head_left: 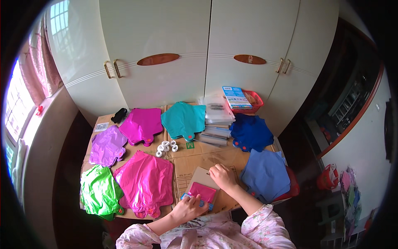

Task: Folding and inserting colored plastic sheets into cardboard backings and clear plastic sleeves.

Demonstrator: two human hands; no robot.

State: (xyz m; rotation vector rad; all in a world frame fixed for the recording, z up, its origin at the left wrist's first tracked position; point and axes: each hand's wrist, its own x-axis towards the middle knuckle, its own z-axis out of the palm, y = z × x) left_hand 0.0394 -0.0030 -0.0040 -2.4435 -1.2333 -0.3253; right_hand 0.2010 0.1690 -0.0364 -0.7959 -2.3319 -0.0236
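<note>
Near the front of the cardboard-covered table lies a flat grey-brown piece [200,176], with a folded bright pink foil sheet [203,191] on its lower part. A blue-edged packet [210,206] shows at the near end, beneath the pink foil. My left hand [188,209] has its curled fingers on that blue edge, at the packet's lower left. Over the grey-brown piece's upper right edge is my right hand [223,176], its fingers pinched together. A small dark bit shows at those fingertips, too small to name.
Flat foil balloons surround the work spot: green [99,191], pink [145,180], lilac [107,145], magenta [143,124], teal [184,120], dark blue [252,132], light blue [266,175]. White ribbon rolls [166,145], stacked clear sleeves [216,112] and a red basket [258,99] stand farther back.
</note>
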